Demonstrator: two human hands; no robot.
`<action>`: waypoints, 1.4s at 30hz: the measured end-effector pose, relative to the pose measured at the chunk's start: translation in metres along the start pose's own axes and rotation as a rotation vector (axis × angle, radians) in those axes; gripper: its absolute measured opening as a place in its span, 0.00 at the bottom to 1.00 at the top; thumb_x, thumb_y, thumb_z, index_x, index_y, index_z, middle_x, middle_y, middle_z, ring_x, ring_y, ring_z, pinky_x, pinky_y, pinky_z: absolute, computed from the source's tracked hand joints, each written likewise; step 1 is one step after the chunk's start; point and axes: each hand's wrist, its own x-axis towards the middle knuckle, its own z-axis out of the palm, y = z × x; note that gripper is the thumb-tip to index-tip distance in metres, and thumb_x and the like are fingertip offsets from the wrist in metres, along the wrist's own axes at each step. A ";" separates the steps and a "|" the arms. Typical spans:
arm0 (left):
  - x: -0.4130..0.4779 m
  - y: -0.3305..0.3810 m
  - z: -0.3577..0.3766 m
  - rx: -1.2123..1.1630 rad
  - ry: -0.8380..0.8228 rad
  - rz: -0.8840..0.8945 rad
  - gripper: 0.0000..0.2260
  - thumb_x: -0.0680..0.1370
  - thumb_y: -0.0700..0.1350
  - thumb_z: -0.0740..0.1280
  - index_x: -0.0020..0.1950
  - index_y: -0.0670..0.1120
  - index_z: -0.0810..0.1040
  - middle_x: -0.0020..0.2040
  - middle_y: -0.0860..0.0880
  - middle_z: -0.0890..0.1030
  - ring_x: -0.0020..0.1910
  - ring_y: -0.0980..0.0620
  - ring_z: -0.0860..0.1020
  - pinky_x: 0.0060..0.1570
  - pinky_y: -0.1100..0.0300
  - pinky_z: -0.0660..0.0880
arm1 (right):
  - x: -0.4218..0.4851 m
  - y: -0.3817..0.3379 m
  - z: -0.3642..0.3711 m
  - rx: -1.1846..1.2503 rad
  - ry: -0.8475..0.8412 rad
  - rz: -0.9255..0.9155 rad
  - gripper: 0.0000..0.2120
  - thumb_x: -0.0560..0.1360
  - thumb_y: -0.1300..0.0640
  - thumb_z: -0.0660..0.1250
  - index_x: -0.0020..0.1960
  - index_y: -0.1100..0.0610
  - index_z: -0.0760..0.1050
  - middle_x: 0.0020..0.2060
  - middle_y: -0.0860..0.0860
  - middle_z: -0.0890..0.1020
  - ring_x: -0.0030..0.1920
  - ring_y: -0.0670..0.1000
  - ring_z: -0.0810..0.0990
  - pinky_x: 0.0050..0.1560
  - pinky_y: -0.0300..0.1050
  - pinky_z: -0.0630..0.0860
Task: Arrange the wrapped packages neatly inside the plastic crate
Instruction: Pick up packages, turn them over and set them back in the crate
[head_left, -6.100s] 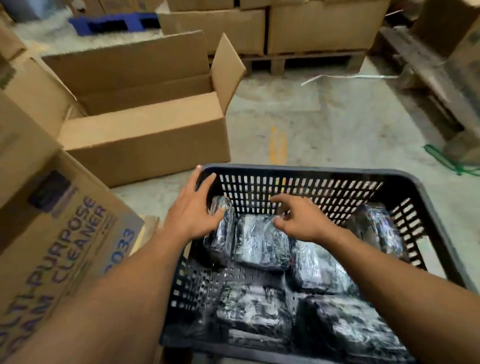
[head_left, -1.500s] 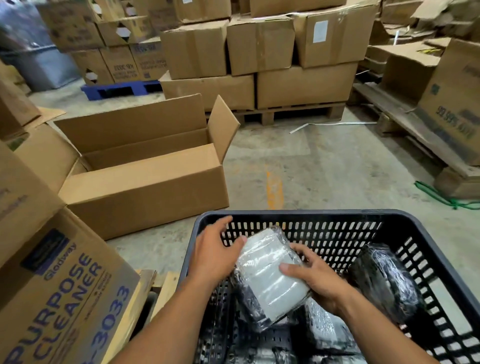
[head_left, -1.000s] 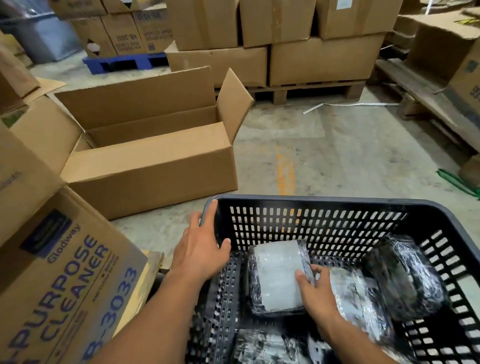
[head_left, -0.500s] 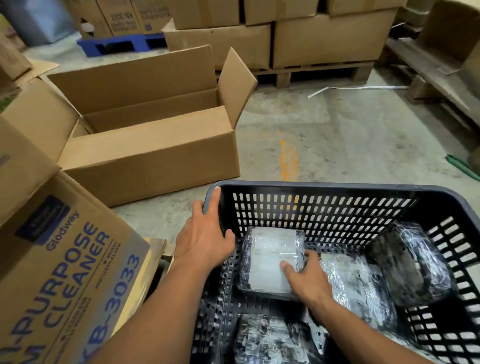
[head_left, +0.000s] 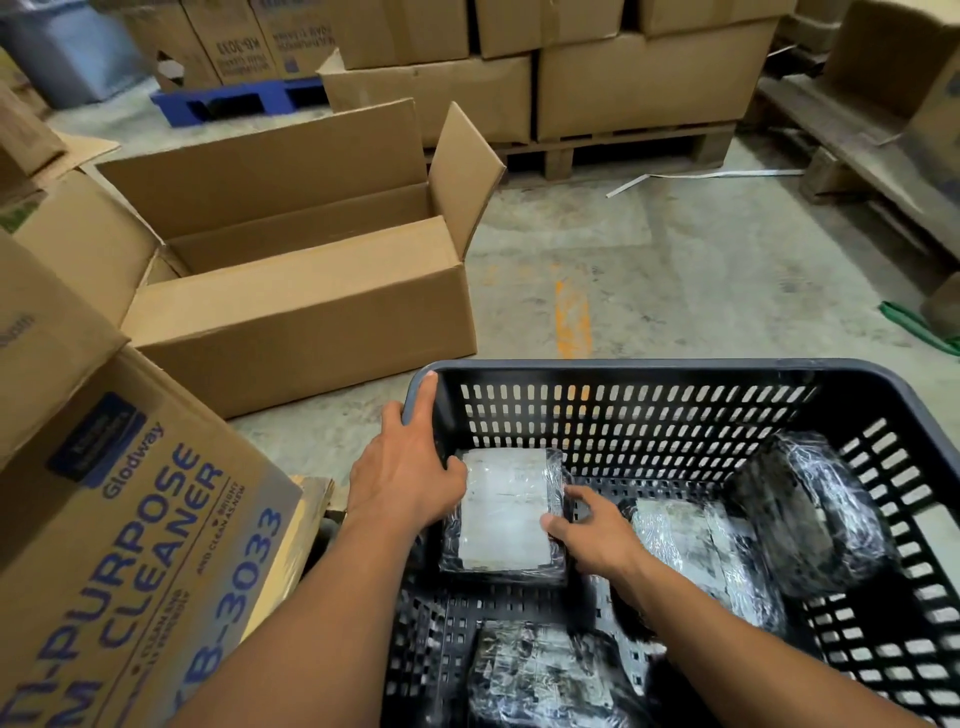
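A dark slotted plastic crate (head_left: 623, 367) fills the lower right. In its far left corner a film-wrapped package with a white face (head_left: 498, 514) lies flat on the floor. My left hand (head_left: 405, 467) straddles the crate's left wall: index finger on the rim, thumb inside against the package's left edge. My right hand (head_left: 592, 530) pinches the package's right edge. A second wrapped package (head_left: 701, 556) lies flat beside it. A dark one (head_left: 810, 514) leans against the right wall. Another (head_left: 535, 675) lies at the near side.
An open cardboard box (head_left: 311, 291) stands on the concrete floor just left of the crate. A printed cleaner carton (head_left: 130, 545) is close at the near left. Stacked cartons on a wooden pallet (head_left: 623, 88) line the back. A green strap (head_left: 919, 327) lies at the right.
The white-faced package went from held up in both hands down to lying flat in the far left corner. My left hand let go of it and moved onto the crate's rim.
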 end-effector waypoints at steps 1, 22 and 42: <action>0.000 0.000 -0.001 0.000 0.001 -0.001 0.42 0.75 0.56 0.66 0.81 0.62 0.42 0.71 0.45 0.66 0.45 0.45 0.72 0.42 0.50 0.73 | 0.000 0.001 -0.003 0.002 -0.021 0.012 0.33 0.79 0.49 0.71 0.79 0.50 0.62 0.73 0.59 0.74 0.67 0.61 0.78 0.70 0.64 0.74; -0.026 0.025 -0.004 -0.001 0.294 0.179 0.34 0.74 0.51 0.68 0.79 0.51 0.62 0.75 0.43 0.64 0.75 0.42 0.61 0.73 0.45 0.62 | -0.053 0.014 -0.036 -0.546 -0.581 0.033 0.26 0.65 0.57 0.83 0.56 0.53 0.74 0.57 0.56 0.81 0.59 0.60 0.81 0.67 0.61 0.76; -0.047 0.030 0.028 -0.219 -0.769 -0.064 0.19 0.75 0.36 0.65 0.64 0.50 0.79 0.56 0.44 0.81 0.38 0.52 0.78 0.31 0.63 0.74 | -0.047 0.011 -0.036 -0.325 -0.405 -0.176 0.31 0.71 0.63 0.78 0.69 0.49 0.70 0.58 0.49 0.79 0.53 0.49 0.80 0.61 0.48 0.78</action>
